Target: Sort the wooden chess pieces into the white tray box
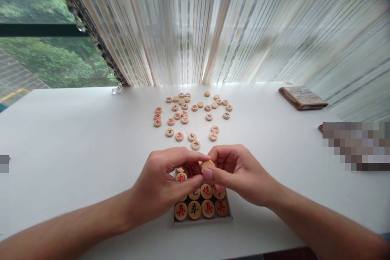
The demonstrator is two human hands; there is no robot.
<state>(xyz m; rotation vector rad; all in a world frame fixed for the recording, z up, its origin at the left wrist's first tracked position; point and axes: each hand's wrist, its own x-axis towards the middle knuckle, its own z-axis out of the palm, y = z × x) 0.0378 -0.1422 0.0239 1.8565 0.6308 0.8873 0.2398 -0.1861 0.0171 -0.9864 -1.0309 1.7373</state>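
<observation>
Both my hands meet over a small open box [203, 223] near the front of the white table. A round wooden xiangqi piece [208, 166], blank side showing, sits between my right hand [240, 174] and my left hand [172, 174]. My right thumb lies across its face with the fingers bent behind it. The left index fingertip and thumb close on its upper and lower edges. Inside the box, xiangqi pieces with red or black characters lie in rows, such as a red one [180, 211] at the front left. My hands cover the box's far part.
Beyond my hands, many loose xiangqi pieces [184, 120] are scattered on the white table [76, 138], some face up, some blank. A flat brown-edged box [303, 97] lies at the back right, with a blurred-out object [356, 146] nearer. Strip curtains [183, 28] hang behind the table.
</observation>
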